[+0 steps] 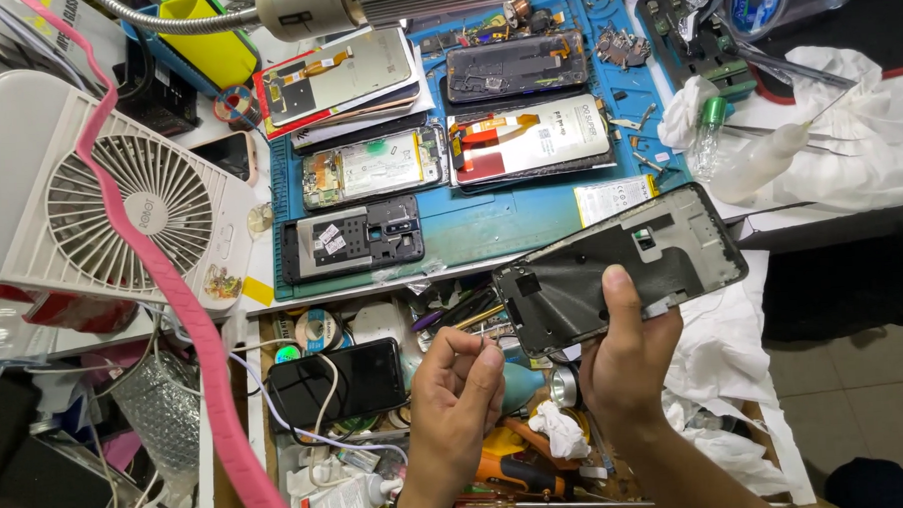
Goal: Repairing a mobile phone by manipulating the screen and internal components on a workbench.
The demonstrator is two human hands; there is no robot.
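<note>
The right hand [630, 353] grips a dark phone frame [622, 268] from below, thumb pressed on its inner face, just off the counter's [491, 233] front edge past the blue mat [530, 216]. The left hand [456, 394] pinches its fingers [487, 358] together beside the frame; whether they hold anything is unclear.

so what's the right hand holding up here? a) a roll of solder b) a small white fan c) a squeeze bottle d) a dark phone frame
d, the right hand grips a dark phone frame by its lower edge, thumb on top, just off the blue work mat.
</note>
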